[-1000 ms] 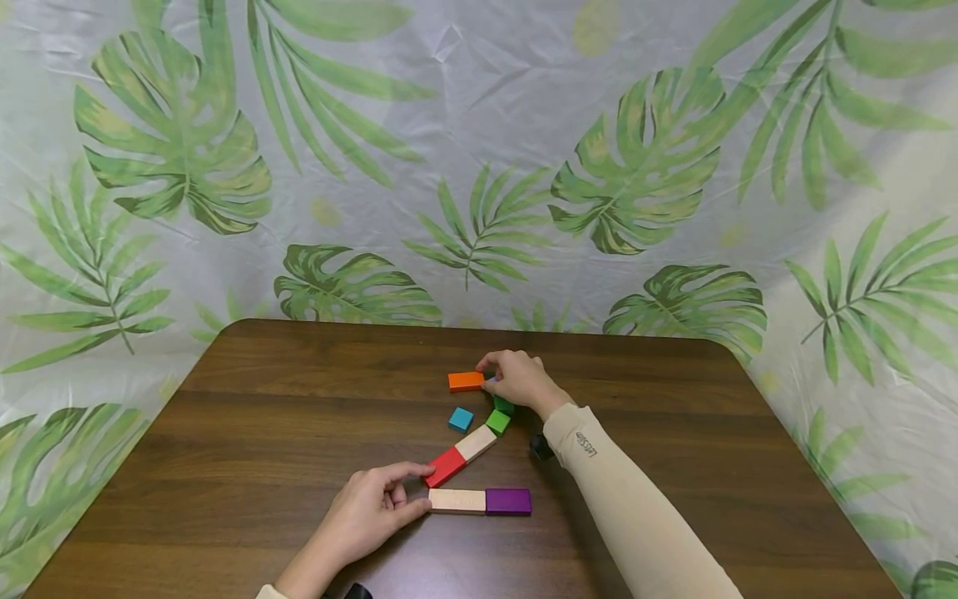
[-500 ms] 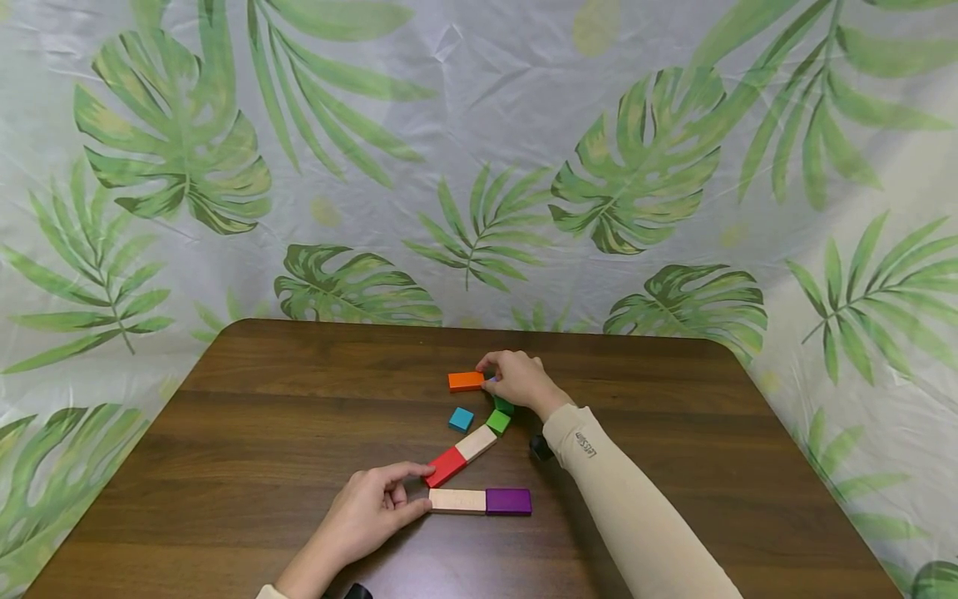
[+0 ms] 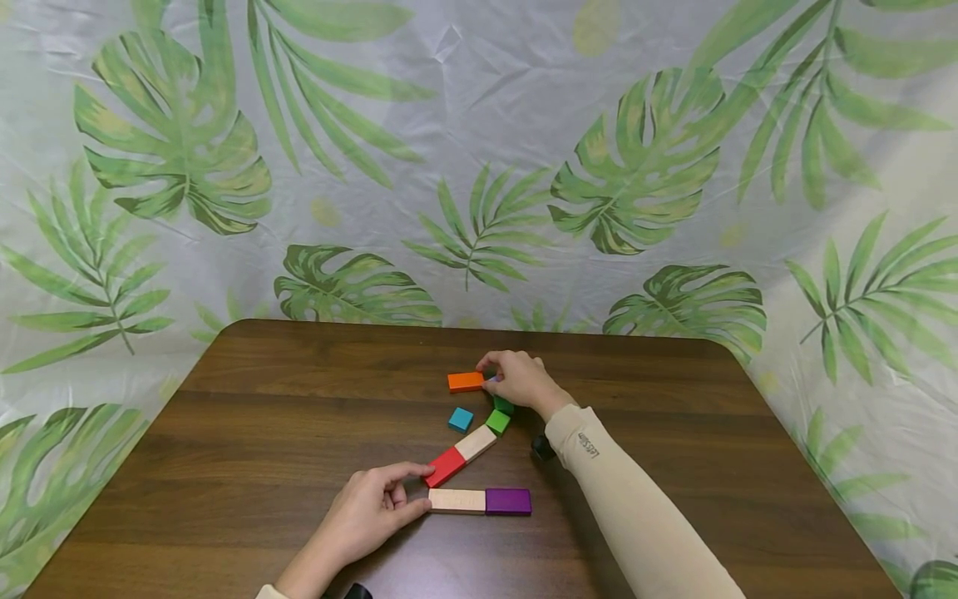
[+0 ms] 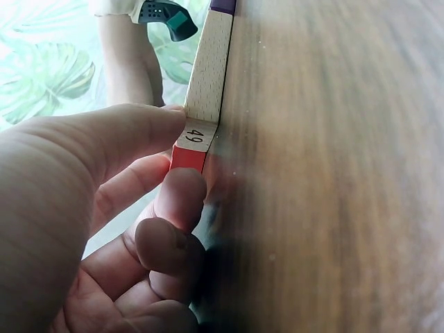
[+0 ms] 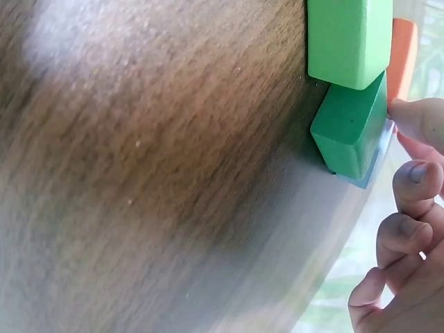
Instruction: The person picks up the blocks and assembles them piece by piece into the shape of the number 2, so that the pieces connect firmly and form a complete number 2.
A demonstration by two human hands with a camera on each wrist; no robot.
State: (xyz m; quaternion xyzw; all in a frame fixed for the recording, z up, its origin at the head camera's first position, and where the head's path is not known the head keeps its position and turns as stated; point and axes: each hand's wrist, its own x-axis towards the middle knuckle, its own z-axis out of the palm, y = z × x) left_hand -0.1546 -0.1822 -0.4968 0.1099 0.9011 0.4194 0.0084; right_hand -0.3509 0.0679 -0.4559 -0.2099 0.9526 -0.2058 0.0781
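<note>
In the head view my left hand (image 3: 367,512) touches two blocks at their left ends: the index finger meets the red block (image 3: 445,467), the thumb the plain wooden block (image 3: 458,501). The left wrist view shows both digits around the corner where the red block (image 4: 187,159) meets the plain wooden block (image 4: 210,69). Farther back, my right hand (image 3: 524,383) pinches the right end of the orange block (image 3: 464,382), beside a mostly hidden pale blue block (image 5: 361,182). A dark green block (image 5: 354,125) stands against it, partly under the hand in the head view.
A purple block (image 3: 509,502) adjoins the plain wooden one. Another plain block (image 3: 476,444) and a light green block (image 3: 498,422) continue the line from the red one. A blue block (image 3: 461,418) lies apart on the brown table (image 3: 299,399). Leaf-printed cloth (image 3: 486,125) hangs behind.
Both hands stay in place, and the blocks have not visibly moved. The right forearm has shifted very slightly to the right.
</note>
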